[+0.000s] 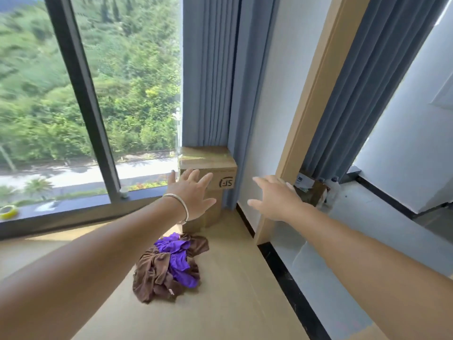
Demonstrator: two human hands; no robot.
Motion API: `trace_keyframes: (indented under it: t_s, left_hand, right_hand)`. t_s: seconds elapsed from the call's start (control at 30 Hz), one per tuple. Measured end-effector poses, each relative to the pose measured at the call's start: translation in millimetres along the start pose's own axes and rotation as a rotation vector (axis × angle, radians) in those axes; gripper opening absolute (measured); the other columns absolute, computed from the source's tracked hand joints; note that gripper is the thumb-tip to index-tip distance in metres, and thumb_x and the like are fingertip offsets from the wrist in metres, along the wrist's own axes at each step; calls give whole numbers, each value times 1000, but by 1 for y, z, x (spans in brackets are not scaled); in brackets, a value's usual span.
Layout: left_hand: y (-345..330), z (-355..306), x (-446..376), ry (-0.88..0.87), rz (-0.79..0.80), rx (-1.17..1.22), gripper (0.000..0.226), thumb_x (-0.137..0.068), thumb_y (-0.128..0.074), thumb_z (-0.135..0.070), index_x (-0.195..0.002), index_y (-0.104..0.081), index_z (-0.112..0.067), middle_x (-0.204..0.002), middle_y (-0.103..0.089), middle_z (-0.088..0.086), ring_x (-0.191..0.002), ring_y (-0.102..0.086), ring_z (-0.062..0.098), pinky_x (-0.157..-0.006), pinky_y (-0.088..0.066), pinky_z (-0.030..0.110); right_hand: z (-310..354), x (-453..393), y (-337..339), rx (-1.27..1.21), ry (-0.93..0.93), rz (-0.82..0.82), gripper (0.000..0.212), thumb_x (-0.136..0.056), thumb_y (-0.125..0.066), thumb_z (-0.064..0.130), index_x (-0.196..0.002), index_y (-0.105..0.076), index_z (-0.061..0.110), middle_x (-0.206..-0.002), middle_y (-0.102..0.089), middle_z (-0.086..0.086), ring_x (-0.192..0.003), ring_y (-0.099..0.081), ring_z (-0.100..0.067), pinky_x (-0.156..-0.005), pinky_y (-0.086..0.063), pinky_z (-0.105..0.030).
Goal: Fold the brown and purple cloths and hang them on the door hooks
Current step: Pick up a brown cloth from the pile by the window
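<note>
Both hands reach forward with fingers spread and nothing held, the left hand (pixel 193 195), a silver bangle (pixel 180 204) on its wrist, apart from the right hand (pixel 277 200). Below and between the two forearms, nearer the left, the brown cloth (pixel 154 273) and purple cloth (pixel 177 261) lie crumpled together in one heap on the pale wooden floor (pixel 232 303). Just beyond the left hand stand stacked cardboard boxes (pixel 208 163) against a blue curtain (pixel 210 69), with a window (pixel 122 82) further left.

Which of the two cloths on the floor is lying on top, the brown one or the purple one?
The purple cloth lies on top, crumpled across the middle of the pile. The brown cloth spreads underneath and around it on the floor.
</note>
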State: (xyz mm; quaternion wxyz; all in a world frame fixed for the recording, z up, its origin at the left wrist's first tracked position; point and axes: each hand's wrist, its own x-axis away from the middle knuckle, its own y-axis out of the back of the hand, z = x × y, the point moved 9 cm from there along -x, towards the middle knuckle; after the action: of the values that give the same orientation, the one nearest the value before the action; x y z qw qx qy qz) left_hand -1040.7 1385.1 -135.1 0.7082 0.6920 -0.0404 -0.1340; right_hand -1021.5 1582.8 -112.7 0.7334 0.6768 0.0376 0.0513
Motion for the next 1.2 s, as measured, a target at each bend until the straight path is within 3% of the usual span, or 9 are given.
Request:
trace_keyframes:
  t_s: [0.33,0.57,0.97,1.2]
  left_hand:
    - [-38,51,-19,355,114,-26,72,-92,-33,-64,-152,-8,-32,-159,-16,5,-148,-10,25,-115,-8,58]
    - [-118,57,5,538,289,-16,73,-93,-36,-62,-152,-7,-32,-159,-17,5,-147,-10,23,-116,-8,56]
    - [-276,147,15,684,476,133,69,-92,-38,-59,-150,-14,-31,-156,-24,6,-145,-18,23,-115,-12,54]
    - [-389,219,13,736,498,291,63,-91,-42,-56,-145,-24,-31,-144,-40,4,-130,-39,27,-108,-26,49]
  right_hand:
    - [31,-120,-54,-50,366,92,68,-92,-50,51,-150,-24,26,-153,-30,-3,-141,-26,-25,-117,-19,-49]
    - [42,-160,-129,-12,500,214,69,-91,-53,50,-149,-26,25,-151,-33,-5,-139,-30,-26,-114,-23,-48]
    - [110,-228,-271,123,588,391,72,-88,-53,51,-150,-23,27,-152,-30,-5,-139,-29,-25,-115,-24,-44]
    - [182,-273,-362,272,690,461,79,-85,-60,48,-150,-21,27,-155,-24,-5,-142,-23,-23,-115,-19,-42]
